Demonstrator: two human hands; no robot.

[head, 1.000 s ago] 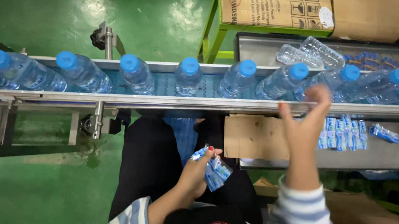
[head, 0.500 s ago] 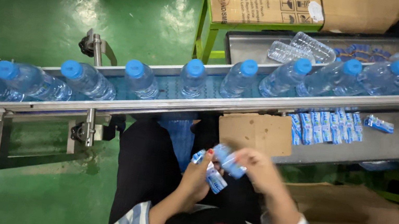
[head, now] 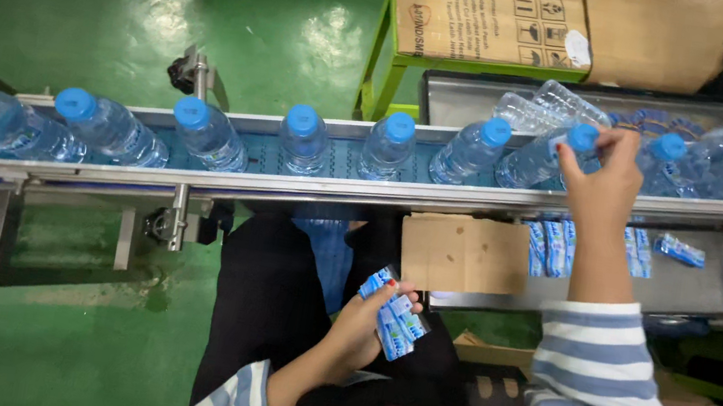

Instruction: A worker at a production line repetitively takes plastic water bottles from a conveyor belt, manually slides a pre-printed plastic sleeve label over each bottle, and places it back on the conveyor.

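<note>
Clear water bottles with blue caps lie in a row on a conveyor belt (head: 334, 191) that crosses in front of me. My right hand (head: 609, 178) reaches over the belt's near rail, and its fingers pinch the capped neck of one bottle (head: 540, 158). Whether a label is between the fingers is hidden. My left hand (head: 363, 323) rests over my lap and grips a small stack of blue labels (head: 392, 317). More bottles (head: 304, 139) stand on the belt further left.
A metal shelf (head: 683, 289) below the belt holds loose blue labels (head: 679, 249) and a cardboard sheet (head: 459, 251). A cardboard box (head: 489, 17) sits on a green frame beyond the belt. Brown boxes are at lower right, over a green floor (head: 75, 8).
My right hand left the label stack at my lap and rose to a bottle on the belt. The bottles shifted along the belt. My left hand kept the stack.
</note>
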